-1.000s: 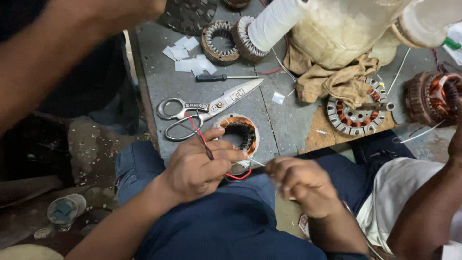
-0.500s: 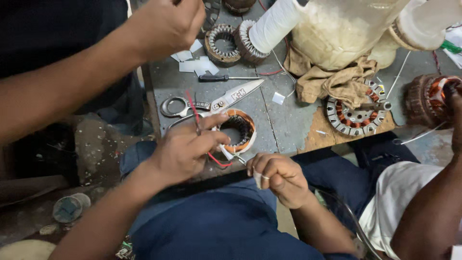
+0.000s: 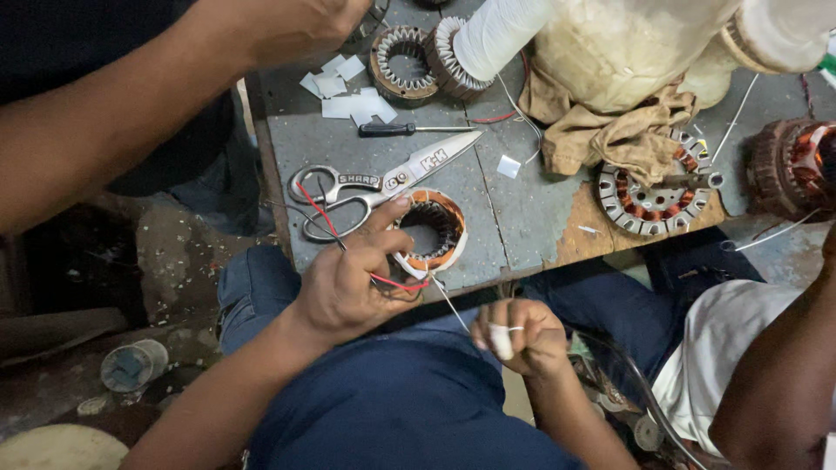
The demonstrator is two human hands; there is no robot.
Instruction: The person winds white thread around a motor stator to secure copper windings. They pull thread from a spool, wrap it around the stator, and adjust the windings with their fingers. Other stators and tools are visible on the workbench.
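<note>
A small motor stator [image 3: 429, 229] with copper windings sits at the near edge of the grey workbench [image 3: 514, 209]. My left hand [image 3: 353, 278] grips its near side, thumb against the ring, with a red wire [image 3: 396, 283] and a black lead running under the fingers. My right hand [image 3: 521, 335] is a closed fist below the bench edge, with white thread [image 3: 450, 303] wound around a finger and stretched taut up to the stator.
Large scissors [image 3: 374, 190] lie left of the stator, a black-handled screwdriver [image 3: 409, 129] beyond them. White paper slips [image 3: 348, 100], more stators [image 3: 653, 196], a cloth [image 3: 623, 130] and a thread cone [image 3: 496, 35] sit farther back. Other people's arms cross the top left [image 3: 157, 96] and right edge [image 3: 784, 374].
My right hand has dropped lower and pulled away from the stator, drawing the white thread tight. My left hand stays on the stator. The other person's arm at top left has reached further in.
</note>
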